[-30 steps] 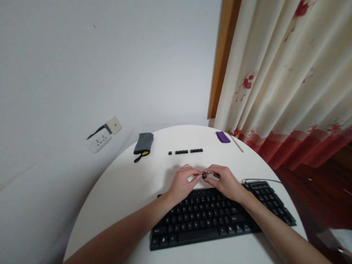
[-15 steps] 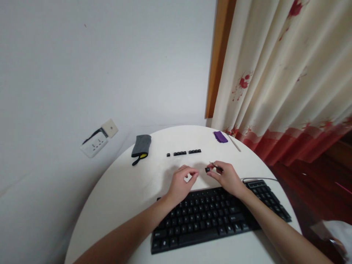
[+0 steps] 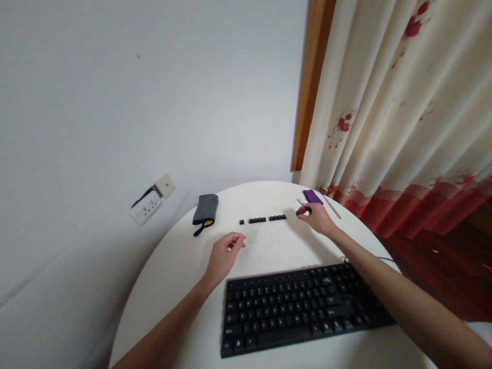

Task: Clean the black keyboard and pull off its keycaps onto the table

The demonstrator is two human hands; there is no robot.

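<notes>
Right hand [image 3: 318,218] gripped 1 small black key [image 3: 298,212] at its fingertips, plus 1 thin tool [image 3: 307,208], exact kind unclear. Left hand [image 3: 223,255] had thumb and fingertips drawn together, nothing visible in them. Row of keys [image 3: 257,220] lay on the surface [image 3: 165,297], left of the right hand and beyond the left hand, long axis running left to right. Right hand was nearer the row's right end; held key sat just past that end, roughly in line. Counts: 9 keys in the row (1 alone, then 4, then 4), 1 in hand. Closer to the body than both hands: 1 keyboard [image 3: 284,310], right end partly behind the right forearm. Beyond the right hand: 1 purple cloth [image 3: 313,197], 1 stick [image 3: 332,207]. Beyond the left hand: 1 grey pouch [image 3: 206,207].
</notes>
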